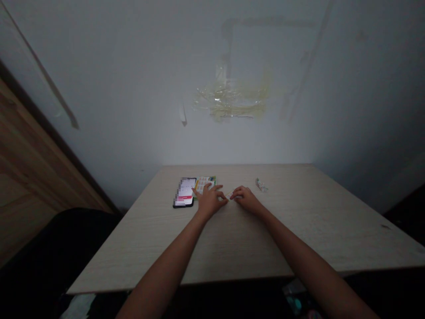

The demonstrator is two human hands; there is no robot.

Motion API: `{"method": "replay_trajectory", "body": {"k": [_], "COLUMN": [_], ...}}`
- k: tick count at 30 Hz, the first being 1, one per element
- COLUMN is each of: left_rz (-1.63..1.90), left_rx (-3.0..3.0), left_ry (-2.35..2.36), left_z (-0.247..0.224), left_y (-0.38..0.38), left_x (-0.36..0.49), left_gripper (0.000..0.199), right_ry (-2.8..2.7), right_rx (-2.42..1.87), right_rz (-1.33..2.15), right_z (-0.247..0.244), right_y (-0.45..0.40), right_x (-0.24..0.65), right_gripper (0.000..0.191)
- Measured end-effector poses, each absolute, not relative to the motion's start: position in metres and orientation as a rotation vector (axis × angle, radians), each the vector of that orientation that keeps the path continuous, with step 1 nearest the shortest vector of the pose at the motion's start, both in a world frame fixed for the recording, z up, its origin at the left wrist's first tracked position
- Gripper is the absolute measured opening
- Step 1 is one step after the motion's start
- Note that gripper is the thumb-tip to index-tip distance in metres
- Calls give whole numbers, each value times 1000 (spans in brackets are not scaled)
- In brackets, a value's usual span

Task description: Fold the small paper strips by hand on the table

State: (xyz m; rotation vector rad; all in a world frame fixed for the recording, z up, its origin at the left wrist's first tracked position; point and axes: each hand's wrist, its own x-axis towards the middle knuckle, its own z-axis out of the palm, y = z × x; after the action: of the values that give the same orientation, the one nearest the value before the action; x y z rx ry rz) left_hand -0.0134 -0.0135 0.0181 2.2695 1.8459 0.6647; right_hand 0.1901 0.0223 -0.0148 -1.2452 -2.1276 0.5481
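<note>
Over the middle of the table, my left hand (210, 200) has its thumb and index finger pinched together, with the other fingers spread. My right hand (246, 198) is closed just to the right, its fingertips bent in towards the left ones. A small, thin yellowish piece (228, 193) shows between the two sets of fingertips; its kind is too small to tell. Behind my left hand lies a printed sheet (203, 182) with rows of small pictures, partly covered by the fingers. Left of it a smartphone (186, 193) lies face up with its screen lit.
A crumpled clear wrapper (261, 185) lies beyond my right hand on the pale wooden table (318, 221). The wall behind carries peeling clear tape (232, 101). A dark object (76, 230) stands at the table's left side, near a wooden panel (26, 168).
</note>
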Motion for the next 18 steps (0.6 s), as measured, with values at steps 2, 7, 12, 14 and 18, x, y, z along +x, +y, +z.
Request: {"method": "replay_trajectory", "body": {"k": [2, 7, 12, 14, 18], "left_rz": [678, 699, 660, 643, 616], "left_rx": [2294, 2308, 2243, 2222, 2193], "left_ry": [1838, 1855, 1856, 1847, 1835], "left_z": [18, 15, 14, 14, 17], "left_y": [-14, -14, -10, -8, -5], "left_x": [-11, -7, -7, -8, -12], "left_gripper": [9, 11, 13, 15, 10], "right_ry": [-2131, -2133, -2154, -2156, -2149], "right_rx": [-1224, -1205, -1240, -1255, -1273], "right_rz": [545, 519, 521, 527, 517], "right_z": [-15, -16, -16, -16, -16], "right_y": [21, 21, 23, 23, 23], "right_x": [190, 189, 189, 189, 189], "right_gripper": [24, 25, 23, 22, 22]}}
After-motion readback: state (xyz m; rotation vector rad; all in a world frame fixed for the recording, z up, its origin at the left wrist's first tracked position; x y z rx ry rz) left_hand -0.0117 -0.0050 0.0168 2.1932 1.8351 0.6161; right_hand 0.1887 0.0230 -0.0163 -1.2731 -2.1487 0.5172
